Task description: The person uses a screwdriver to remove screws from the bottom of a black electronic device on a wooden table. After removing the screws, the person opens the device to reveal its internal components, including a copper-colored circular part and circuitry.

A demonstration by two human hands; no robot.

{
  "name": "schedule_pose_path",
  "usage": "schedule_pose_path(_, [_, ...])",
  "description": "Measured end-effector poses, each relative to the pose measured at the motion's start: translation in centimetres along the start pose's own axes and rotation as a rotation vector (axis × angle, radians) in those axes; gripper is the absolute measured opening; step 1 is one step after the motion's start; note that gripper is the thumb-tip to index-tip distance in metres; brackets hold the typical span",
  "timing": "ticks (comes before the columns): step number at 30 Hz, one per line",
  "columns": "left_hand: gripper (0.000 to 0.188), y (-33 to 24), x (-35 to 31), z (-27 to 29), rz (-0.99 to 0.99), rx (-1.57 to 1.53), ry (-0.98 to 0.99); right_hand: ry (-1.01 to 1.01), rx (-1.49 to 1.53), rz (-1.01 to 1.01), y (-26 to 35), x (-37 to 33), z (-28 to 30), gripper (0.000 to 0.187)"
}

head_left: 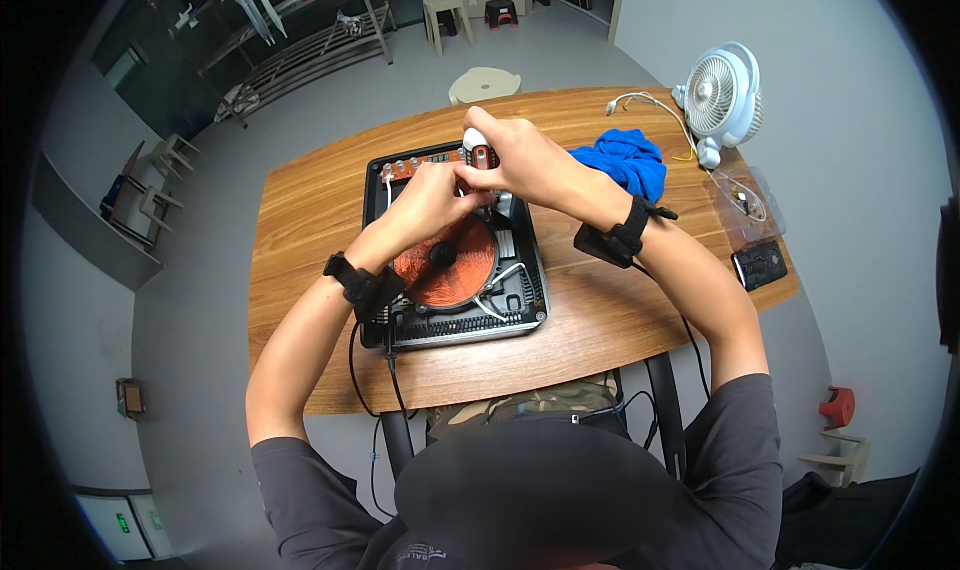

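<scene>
An opened induction cooker (543,288) lies on the table in front of me, its black housing showing a round copper coil (462,282) with a dark centre. Along its far edge runs an orange-brown circuit board (405,166). My right hand (525,158) is closed round a red and white handheld screwdriver (481,158), held upright over the cooker's far part. Just below it, my left hand (432,195) has its fingers drawn together by the tool's lower end. The hands hide the tip and whatever the left fingers hold.
A bunched blue cloth (628,162) lies right of the cooker. Farther right stand a white fan (718,95) with its cable, a clear plastic bag (740,205) of small parts and a black device (760,265). A stool (485,85) stands beyond the table's far edge.
</scene>
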State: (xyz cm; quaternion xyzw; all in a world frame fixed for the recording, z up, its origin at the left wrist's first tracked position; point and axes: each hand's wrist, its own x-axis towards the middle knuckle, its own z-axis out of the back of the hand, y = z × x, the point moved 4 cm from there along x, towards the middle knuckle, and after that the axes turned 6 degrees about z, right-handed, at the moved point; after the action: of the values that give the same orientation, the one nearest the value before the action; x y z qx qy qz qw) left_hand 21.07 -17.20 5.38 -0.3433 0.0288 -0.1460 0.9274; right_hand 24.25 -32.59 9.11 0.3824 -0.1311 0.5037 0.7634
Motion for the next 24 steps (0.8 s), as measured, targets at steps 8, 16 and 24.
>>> schedule_pose_path(8, [0.020, -0.1, 0.1, 0.2, -0.087, -0.005, -0.026, 0.063, -0.163, -0.017, 0.9, 0.4, 0.5, 0.045])
schedule_pose_path(16, [0.031, -0.6, 0.7, 0.4, 0.010, 0.009, -0.029, 0.169, -0.388, -0.135, 1.1, 2.1, 1.2, 0.054])
schedule_pose_path(24, [0.032, -0.4, 1.0, 0.0, -0.078, 0.037, -0.077, 0.242, -0.324, -0.144, 0.8, 2.1, 1.3, 0.045])
